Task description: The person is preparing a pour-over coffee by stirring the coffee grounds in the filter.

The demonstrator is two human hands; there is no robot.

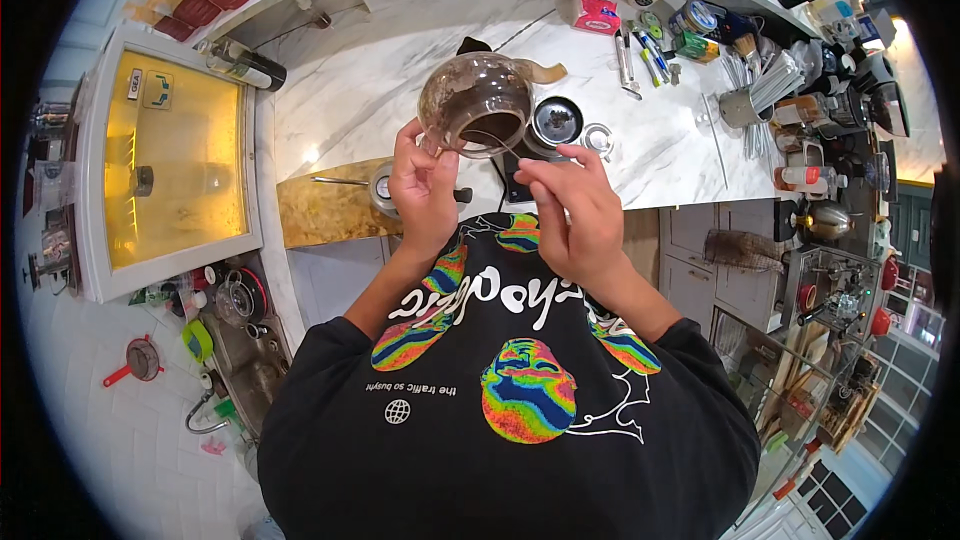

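My left hand (426, 199) holds a round glass vessel (465, 94) by its lower left side, over the marble counter. The vessel is tilted so that its mouth faces me, and brown residue or dark contents show through the glass. Between the thumb and fingers of my right hand (574, 206) is a thin metal rod or wire (504, 144), its far end at the vessel's mouth. Just to the right stand a black round dish (557, 121) and a small clear or metal ring-shaped piece (598, 139). Partly hidden beneath my hands lies a black flat device (517, 181).
A metal pot (384, 199) stands on a brown board (322, 195) at left, partly behind my left hand. Pens (651, 52), a tissue pack (598, 6) and a metal cup of straws (742, 106) occupy the right. A yellow-lit cabinet door (180, 157) borders the left.
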